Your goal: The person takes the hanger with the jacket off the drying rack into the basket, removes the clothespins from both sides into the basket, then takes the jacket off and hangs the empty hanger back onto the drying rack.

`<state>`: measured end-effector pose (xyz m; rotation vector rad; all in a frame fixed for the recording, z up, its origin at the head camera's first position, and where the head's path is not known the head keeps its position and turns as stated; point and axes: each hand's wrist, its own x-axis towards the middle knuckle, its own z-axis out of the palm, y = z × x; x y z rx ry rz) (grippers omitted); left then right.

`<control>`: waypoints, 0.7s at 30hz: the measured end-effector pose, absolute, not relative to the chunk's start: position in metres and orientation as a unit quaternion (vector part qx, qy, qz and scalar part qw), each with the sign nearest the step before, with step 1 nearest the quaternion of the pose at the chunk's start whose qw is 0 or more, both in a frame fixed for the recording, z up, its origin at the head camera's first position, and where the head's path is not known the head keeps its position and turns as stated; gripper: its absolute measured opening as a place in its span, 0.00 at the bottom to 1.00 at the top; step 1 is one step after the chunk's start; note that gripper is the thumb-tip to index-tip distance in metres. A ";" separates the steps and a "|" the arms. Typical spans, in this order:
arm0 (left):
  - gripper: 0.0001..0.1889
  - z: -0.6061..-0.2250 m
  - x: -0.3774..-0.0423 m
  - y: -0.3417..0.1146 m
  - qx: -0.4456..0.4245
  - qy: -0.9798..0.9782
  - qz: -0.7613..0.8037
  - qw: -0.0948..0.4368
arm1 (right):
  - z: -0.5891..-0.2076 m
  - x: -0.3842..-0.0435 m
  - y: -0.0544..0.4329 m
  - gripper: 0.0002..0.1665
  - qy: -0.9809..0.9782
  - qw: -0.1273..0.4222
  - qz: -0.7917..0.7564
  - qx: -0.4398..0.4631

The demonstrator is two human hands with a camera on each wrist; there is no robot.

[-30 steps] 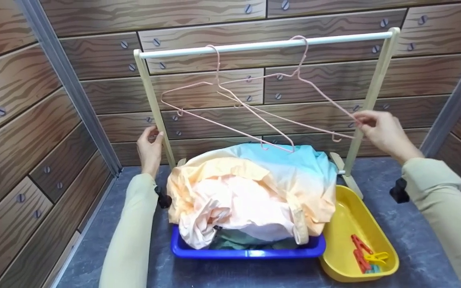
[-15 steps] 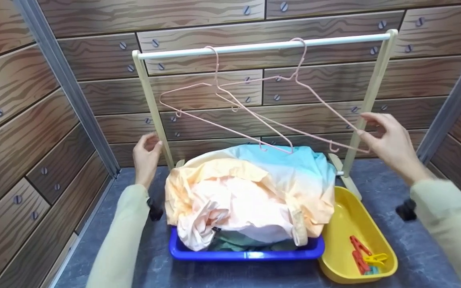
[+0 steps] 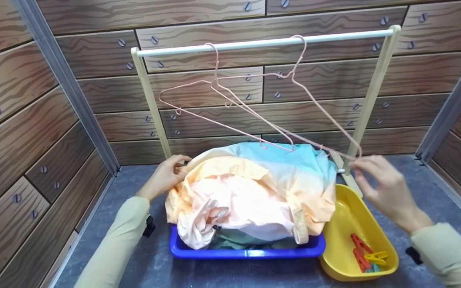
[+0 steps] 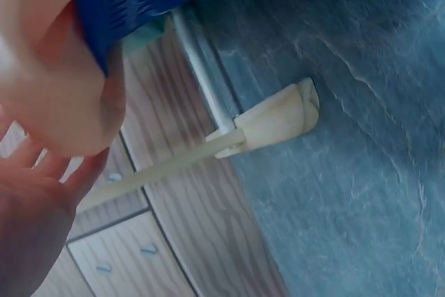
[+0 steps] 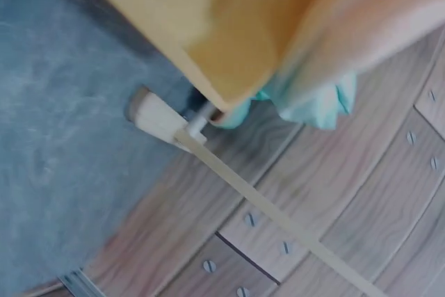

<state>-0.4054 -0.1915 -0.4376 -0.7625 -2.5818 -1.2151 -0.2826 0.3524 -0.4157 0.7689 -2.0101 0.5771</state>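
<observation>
A pile of garments, peach, white and turquoise, fills a blue basket (image 3: 250,253). At the left edge of the peach-and-turquoise garment (image 3: 230,162) is my left hand (image 3: 162,178), its fingertips touching the cloth. In the left wrist view the spread fingers (image 4: 49,161) reach against the peach cloth. My right hand (image 3: 386,190) is beside the lower right corner of a pink hanger (image 3: 326,110), fingers loosely bent and right at that corner. Another pink hanger (image 3: 230,90) hangs to its left. The right wrist view does not show the hand.
Both hangers hang from the white rail (image 3: 254,44) of a small wooden clothes rack (image 3: 378,80) behind the basket. A yellow tub (image 3: 338,224) with several clothes pegs (image 3: 360,252) stands right of the basket. Wood-patterned walls (image 3: 74,164) enclose the dark tabletop (image 3: 414,192).
My left hand has left the rack's left post and moved right and down to the garment. The right hand has moved down, and the right hanger has swung with its corner lower left.
</observation>
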 end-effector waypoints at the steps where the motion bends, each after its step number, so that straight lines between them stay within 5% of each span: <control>1: 0.22 -0.439 -0.406 -0.189 -0.265 -0.873 -0.400 0.092 | -0.420 -0.280 0.351 0.15 -0.819 0.429 0.229 0.306; 7: 0.23 -0.443 -0.413 -0.177 -0.316 -0.867 -0.378 0.078 | -0.442 -0.282 0.343 0.22 -0.903 0.257 0.236 0.249; 12: 0.27 -0.440 -0.417 -0.170 -0.371 -0.864 -0.333 0.068 | -0.444 -0.302 0.337 0.44 -0.933 0.090 0.272 0.219; 21: 0.22 -0.440 -0.409 -0.164 -0.339 -0.898 -0.278 0.031 | -0.450 -0.337 0.314 0.54 -0.903 -0.008 0.371 0.216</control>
